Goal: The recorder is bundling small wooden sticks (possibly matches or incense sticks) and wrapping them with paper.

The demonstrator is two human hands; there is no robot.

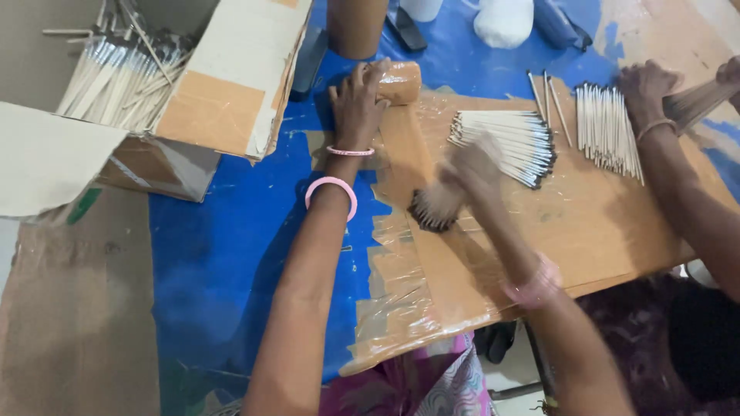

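In the head view, the left hand (358, 96) lies palm-down at upper centre of the frame, its fingers curled loosely over a brown cylindrical roll wrapped in glossy clear film (399, 82). The roll lies on its side at the top edge of a flat brown cardboard work board covered with wrinkled clear tape (601, 223), with its long axis running left to right.

The right hand (474, 166) is blurred at centre frame. Its fingers are closed around a thick bundle of thin pale sticks with dark tips (435, 206). The bundle's long axis slants from upper right to lower left, and the dark tips point toward the lower left.

Just to the right, touching the board, lies a flat fanned stack of white sticks with dark ends (505, 139), its dark ends toward the right. Farther right sits an upright row of pale sticks (609, 131), lying lengthwise top to bottom.

At the right edge, another person's hand (646, 88) rests beside that row; a second handful of sticks is blurred at the corner. The board rests on a scuffed blue surface (231, 254). At upper left, an open corrugated cardboard box (231, 85) holds more loose pale sticks, well apart from both hands.
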